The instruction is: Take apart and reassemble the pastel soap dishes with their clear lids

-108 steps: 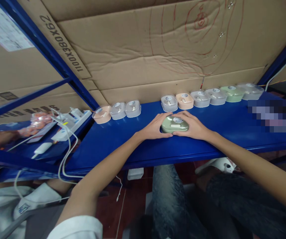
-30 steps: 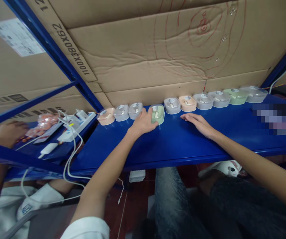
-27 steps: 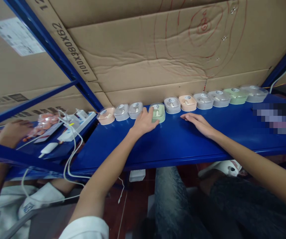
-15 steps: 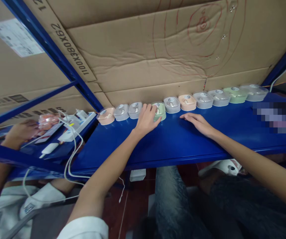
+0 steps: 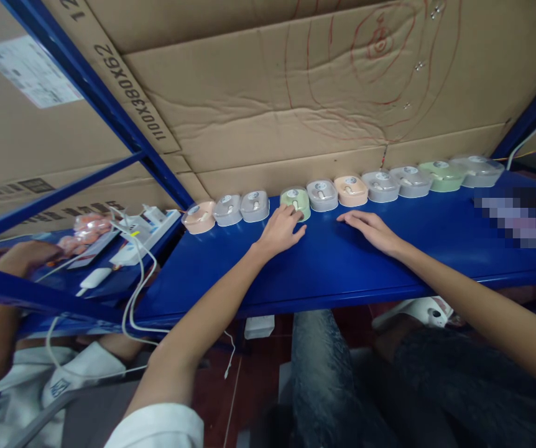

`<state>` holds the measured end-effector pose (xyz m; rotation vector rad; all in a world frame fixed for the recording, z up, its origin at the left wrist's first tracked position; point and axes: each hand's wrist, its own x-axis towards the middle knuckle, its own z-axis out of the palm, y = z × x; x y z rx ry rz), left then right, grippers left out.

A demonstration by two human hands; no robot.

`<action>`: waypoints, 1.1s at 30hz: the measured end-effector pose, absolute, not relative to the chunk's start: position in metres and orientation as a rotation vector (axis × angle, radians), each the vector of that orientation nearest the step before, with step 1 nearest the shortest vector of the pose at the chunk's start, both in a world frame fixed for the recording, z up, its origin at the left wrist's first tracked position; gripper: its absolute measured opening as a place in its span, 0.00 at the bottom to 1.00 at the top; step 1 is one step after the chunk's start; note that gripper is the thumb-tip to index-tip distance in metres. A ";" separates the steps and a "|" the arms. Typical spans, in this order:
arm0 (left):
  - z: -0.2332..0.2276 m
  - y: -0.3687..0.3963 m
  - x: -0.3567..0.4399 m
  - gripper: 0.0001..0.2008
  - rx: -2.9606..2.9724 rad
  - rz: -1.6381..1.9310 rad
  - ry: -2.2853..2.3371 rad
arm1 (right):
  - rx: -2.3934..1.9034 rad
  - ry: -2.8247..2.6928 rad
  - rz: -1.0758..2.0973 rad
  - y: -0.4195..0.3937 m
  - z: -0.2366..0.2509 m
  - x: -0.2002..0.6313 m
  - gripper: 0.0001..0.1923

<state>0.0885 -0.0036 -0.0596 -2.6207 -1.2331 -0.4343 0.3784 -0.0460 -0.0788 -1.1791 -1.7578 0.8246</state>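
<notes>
A pale green plastic case (image 5: pixel 295 200) with a clear lid stands in a row of similar small cases along the back of the blue shelf (image 5: pixel 324 267). My left hand (image 5: pixel 281 229) rests just in front of it, fingers spread, fingertips at its near edge, holding nothing. My right hand (image 5: pixel 370 230) lies flat on the shelf to the right, palm down and empty. On the left of the green case stand a peach case (image 5: pixel 198 216) and two grey ones (image 5: pixel 255 205). Right of it are a grey case (image 5: pixel 323 195), a peach one (image 5: pixel 351 190) and several more.
Cardboard sheets (image 5: pixel 268 93) back the shelf behind a blue upright (image 5: pixel 109 112). On the left shelf lie a white power strip (image 5: pixel 140 231) with cables and an orange packet (image 5: pixel 84 225). Another person's hand (image 5: pixel 18 255) works there. My knees (image 5: pixel 389 379) are below the shelf.
My hands left the green case in front of me; the left hand slid it back into the gap in the row and has now drawn off it. The right hand stays flat.
</notes>
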 end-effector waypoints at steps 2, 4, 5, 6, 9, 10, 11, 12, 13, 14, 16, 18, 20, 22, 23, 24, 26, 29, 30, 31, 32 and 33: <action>-0.059 -0.004 0.089 0.14 -2.627 -0.401 -1.251 | -1.182 -1.757 0.821 -0.046 -0.079 0.378 0.24; -0.058 -0.004 0.089 0.16 -2.630 -0.375 -1.270 | -1.187 -1.755 0.819 -0.046 -0.079 0.379 0.24; -0.058 -0.004 0.089 0.16 -2.631 -0.369 -1.279 | -1.190 -1.755 0.819 -0.046 -0.079 0.379 0.24; -0.058 -0.004 0.089 0.17 -2.635 -0.366 -1.286 | -1.192 -1.756 0.819 -0.046 -0.078 0.379 0.24; -0.059 -0.003 0.087 0.19 -2.660 -0.373 -1.287 | -1.197 -1.761 0.825 -0.046 -0.078 0.379 0.24; -0.059 -0.002 0.086 0.19 -2.669 -0.379 -1.281 | -1.198 -1.760 0.826 -0.046 -0.078 0.378 0.24; -0.060 -0.001 0.085 0.20 -2.678 -0.385 -1.272 | -1.198 -1.760 0.829 -0.046 -0.078 0.378 0.24; -0.061 0.000 0.084 0.20 -2.687 -0.390 -1.260 | -1.196 -1.758 0.832 -0.046 -0.077 0.378 0.24; -0.062 0.001 0.084 0.21 -2.695 -0.394 -1.249 | -1.195 -1.757 0.834 -0.046 -0.078 0.378 0.25; -0.063 0.002 0.083 0.21 -2.703 -0.395 -1.240 | -1.193 -1.755 0.835 -0.046 -0.078 0.378 0.25; -0.064 0.004 0.082 0.21 -2.716 -0.395 -1.231 | -1.190 -1.754 0.834 -0.046 -0.078 0.378 0.25; -0.065 0.005 0.081 0.20 -2.730 -0.405 -1.227 | -1.185 -1.754 0.828 -0.046 -0.079 0.378 0.24; -0.065 0.005 0.081 0.20 -2.753 -0.418 -1.228 | -1.182 -1.753 0.821 -0.046 -0.079 0.378 0.24; -0.066 0.005 0.081 0.20 -2.776 -0.428 -1.231 | -1.184 -1.750 0.817 -0.046 -0.079 0.377 0.24; -0.066 0.006 0.081 0.19 -2.784 -0.435 -1.230 | -1.186 -1.749 0.817 -0.046 -0.079 0.377 0.24; -0.066 0.006 0.081 0.19 -2.789 -0.446 -1.225 | -1.188 -1.749 0.818 -0.046 -0.079 0.377 0.24; -0.065 0.008 0.079 0.18 -2.788 -0.482 -1.221 | -1.189 -1.753 0.821 -0.046 -0.079 0.378 0.25; -0.062 0.012 0.075 0.18 -2.683 -0.558 -1.303 | -1.188 -1.759 0.826 -0.046 -0.078 0.378 0.24; -0.061 0.013 0.073 0.18 -2.613 -0.590 -1.353 | -1.189 -1.758 0.826 -0.046 -0.078 0.378 0.24; -0.059 0.014 0.071 0.18 -2.534 -0.618 -1.406 | -1.189 -1.757 0.827 -0.046 -0.078 0.378 0.24; -0.057 0.015 0.068 0.19 -2.451 -0.639 -1.461 | -1.189 -1.755 0.827 -0.046 -0.078 0.378 0.24; -0.056 0.016 0.065 0.21 -2.373 -0.648 -1.516 | -1.189 -1.756 0.827 -0.046 -0.078 0.378 0.24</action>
